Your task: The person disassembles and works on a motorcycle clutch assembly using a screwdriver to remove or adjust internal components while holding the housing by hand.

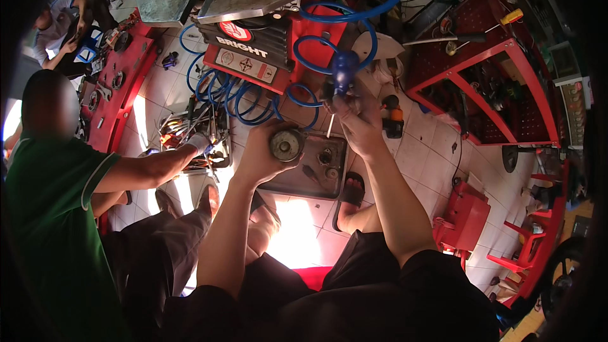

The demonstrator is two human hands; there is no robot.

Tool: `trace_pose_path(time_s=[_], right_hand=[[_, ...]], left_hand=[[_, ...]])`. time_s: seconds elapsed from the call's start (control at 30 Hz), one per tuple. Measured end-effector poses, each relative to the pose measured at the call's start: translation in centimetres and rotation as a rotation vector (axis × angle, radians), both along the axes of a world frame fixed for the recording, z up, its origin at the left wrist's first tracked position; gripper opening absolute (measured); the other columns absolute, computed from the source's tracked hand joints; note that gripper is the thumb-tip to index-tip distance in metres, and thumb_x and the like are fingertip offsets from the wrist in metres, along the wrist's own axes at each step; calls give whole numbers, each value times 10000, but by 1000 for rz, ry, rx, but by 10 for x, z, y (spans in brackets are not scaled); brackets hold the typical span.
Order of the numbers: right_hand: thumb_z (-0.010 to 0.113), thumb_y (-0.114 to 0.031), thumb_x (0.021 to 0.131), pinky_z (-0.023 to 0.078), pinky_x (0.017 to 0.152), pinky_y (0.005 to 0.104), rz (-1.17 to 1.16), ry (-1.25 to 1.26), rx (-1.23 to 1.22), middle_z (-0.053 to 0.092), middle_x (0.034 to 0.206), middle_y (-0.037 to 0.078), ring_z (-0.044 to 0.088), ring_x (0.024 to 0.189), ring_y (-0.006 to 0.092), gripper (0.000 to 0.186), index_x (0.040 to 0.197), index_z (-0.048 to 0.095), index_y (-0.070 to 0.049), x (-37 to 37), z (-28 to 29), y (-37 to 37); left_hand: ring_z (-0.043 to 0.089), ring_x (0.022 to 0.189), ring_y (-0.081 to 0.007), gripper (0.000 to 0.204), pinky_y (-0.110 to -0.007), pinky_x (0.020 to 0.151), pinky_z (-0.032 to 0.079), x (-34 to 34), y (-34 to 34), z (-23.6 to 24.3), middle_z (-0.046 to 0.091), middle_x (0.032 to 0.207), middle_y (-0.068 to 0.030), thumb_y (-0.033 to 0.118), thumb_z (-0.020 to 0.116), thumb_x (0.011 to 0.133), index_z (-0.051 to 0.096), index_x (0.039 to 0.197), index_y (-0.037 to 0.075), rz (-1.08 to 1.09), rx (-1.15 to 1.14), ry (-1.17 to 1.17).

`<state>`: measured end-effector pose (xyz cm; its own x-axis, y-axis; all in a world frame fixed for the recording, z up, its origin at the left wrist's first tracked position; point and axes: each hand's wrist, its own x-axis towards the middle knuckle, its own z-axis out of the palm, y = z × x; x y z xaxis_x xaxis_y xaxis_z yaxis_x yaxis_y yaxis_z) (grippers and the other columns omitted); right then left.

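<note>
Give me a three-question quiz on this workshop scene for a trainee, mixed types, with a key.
1. Who holds the blue tool? A) the person's left hand; B) the person's right hand; C) the co-worker in the short-sleeved shirt at the picture's left.
2. True or false: the person's left hand is empty.
3. Fill in: the co-worker, one arm stretched toward the pile of tools, wears a ____ shirt.

Key:
1. B.
2. False; it grips a round metal part.
3. green.
</note>
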<state>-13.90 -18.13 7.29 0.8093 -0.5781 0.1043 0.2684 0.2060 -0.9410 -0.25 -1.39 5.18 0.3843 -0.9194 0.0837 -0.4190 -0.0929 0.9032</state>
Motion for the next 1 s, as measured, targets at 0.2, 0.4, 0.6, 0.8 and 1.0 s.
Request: trace_pose_path(time_s=[0.2,0.4,0.6,0.8,1.0], right_hand=[[551,-42,967,480,946,402,-100,-168,-107,566,1173,136,581,1081,222,332,1277,456,27,-12,28,28],[551,-58,969,528,855,474,-13,-258,-125,549,1135,189,592,1046,293,355,1293,431,21,-24,34,28],[545,-66,973,537,838,464,-29,-307,-95,554,1086,196,626,976,318,357,1295,421,28,-24,40,32],[560,-99,975,550,812,465,-22,-339,-78,553,1073,198,634,964,332,337,1251,442,54,-25,44,33],[560,-107,977,557,817,468,-48,-125,-291,555,1078,203,643,954,328,321,1233,449,52,-31,41,29]], left_hand=[[673,885,-292,494,-360,791,521,6,6,-15,688,978,-139,130,837,581,691,1042,28,-73,83,-29],[684,956,-267,540,-335,842,522,5,4,-8,699,1046,-144,103,834,578,683,1091,30,-70,188,89],[689,930,-240,559,-328,833,520,5,3,-10,701,1042,-135,87,824,586,674,1122,35,-88,184,104],[680,922,-158,573,-303,830,524,6,3,-11,718,1008,-97,136,862,608,655,1127,9,-106,182,62],[679,898,-156,567,-309,819,522,6,3,-16,719,991,-89,133,862,598,659,1115,16,-85,165,56]])
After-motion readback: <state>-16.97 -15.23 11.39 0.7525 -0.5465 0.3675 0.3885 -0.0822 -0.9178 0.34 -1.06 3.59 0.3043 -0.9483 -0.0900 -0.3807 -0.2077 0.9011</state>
